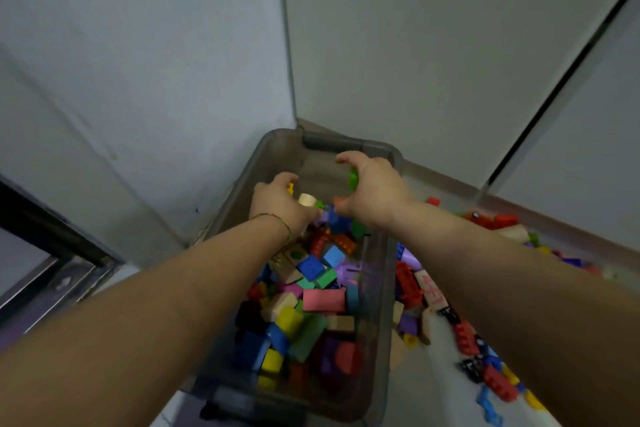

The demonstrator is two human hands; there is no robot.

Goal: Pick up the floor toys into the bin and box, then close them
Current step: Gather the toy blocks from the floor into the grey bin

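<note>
Head camera view, looking down: both of a person's arms reach over a translucent grey bin (383, 305) pushed into the corner where two pale walls (173, 45) meet. The right hand (372, 191) hovers above the far end of the bin, fingers hooked and thumb bent under in a loose claw, with a green block (353, 179) caught against the palm between them. The left hand (278, 206), a thin bracelet (277, 217) at its wrist, hangs just beside it, its fingers curled round a small yellow piece (290, 188) that shows only in part. A pale wooden cylinder (307, 199) sits against that hand's thumb side; whether it is gripped or merely touching cannot be told through the blur. Both held pieces are over the open bin, above the heap and clear of its rim. Below the forearms the bin is piled with mixed blocks, among them a long pink block (323, 300), a yellow cube (289, 321) and a blue brick (310, 267). More floor toys (431, 293) lie scattered on the light floor (433, 402) along the bin's right wall, red bricks and wooden pieces nearest, stretching off beneath the right forearm. A dark metal frame (52, 239) crosses the lower left.
</note>
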